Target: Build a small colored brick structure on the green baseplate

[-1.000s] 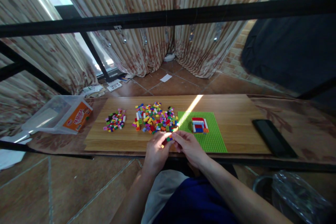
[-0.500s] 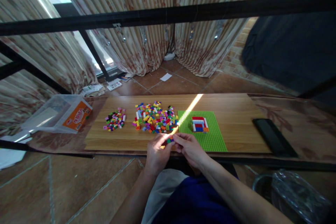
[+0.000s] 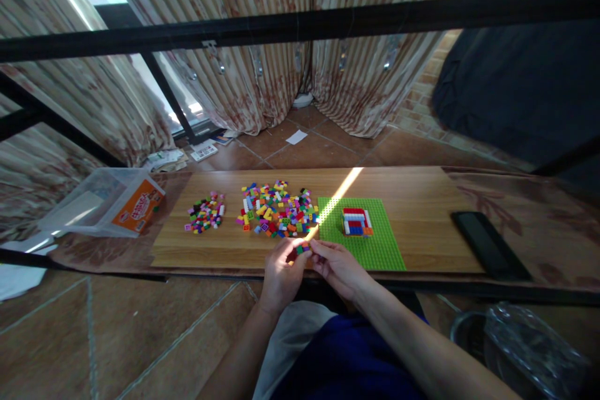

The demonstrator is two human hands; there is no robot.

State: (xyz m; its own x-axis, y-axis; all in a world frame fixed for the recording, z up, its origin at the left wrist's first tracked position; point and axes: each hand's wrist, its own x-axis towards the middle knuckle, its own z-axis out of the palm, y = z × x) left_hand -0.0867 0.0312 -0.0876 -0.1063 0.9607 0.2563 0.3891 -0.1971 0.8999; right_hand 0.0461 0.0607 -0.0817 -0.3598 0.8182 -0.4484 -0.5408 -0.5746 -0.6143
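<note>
Close to the front edge of the wooden board, my left hand is closed on a small cluster of joined toy bricks, green and purple among them. My right hand is pinched shut at the cluster's right end; whatever its fingertips grip is too small to make out. Right of the hands lies a green baseplate. On it stands a low rectangular build of red, white, blue and orange bricks. Just beyond my left hand spreads a large pile of loose, mixed-colour bricks.
A smaller brick pile lies farther left on the wooden board. At the far left rests a clear plastic box with an orange label. A dark phone-like slab lies at the right. A black bar crosses beyond the board.
Both hands stay in nearly the same spot. The brick cluster has turned slightly in my left fingers, and my right fingertips have shifted a little at its end.
</note>
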